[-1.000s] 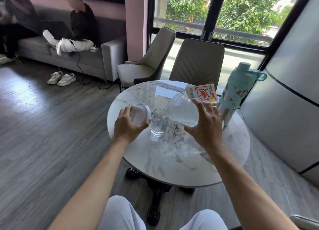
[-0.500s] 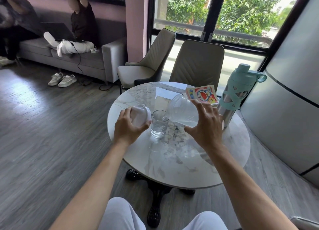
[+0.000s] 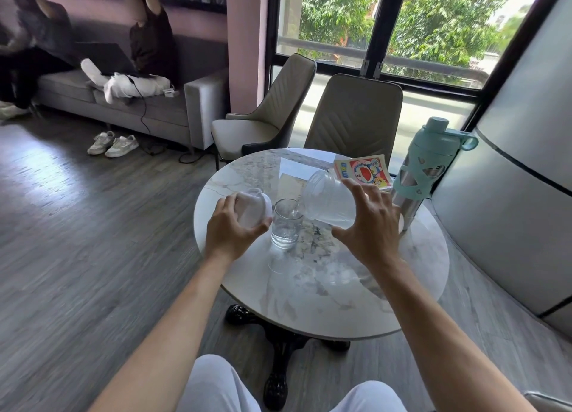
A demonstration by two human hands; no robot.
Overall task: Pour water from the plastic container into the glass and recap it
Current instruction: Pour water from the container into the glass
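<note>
A clear glass [image 3: 286, 223] stands on the round marble table [image 3: 408, 288], partly filled with water. My right hand [image 3: 370, 226] grips the clear plastic container [image 3: 328, 199], tipped to the left with its mouth over the glass rim. A thin stream of water runs from it into the glass. To the left of the glass, my left hand [image 3: 230, 229] holds the white cap [image 3: 253, 207] just above the table.
A teal and steel bottle [image 3: 425, 170] stands at the table's right edge, behind my right hand. A colourful booklet [image 3: 363, 172] lies at the far side. Two beige chairs [image 3: 353, 114] sit behind the table. People sit on a grey sofa [image 3: 173, 108] far left.
The container has tipped slightly further over the glass and water keeps flowing. Both hands stay in nearly the same places. The people on the sofa have raised their arms.
</note>
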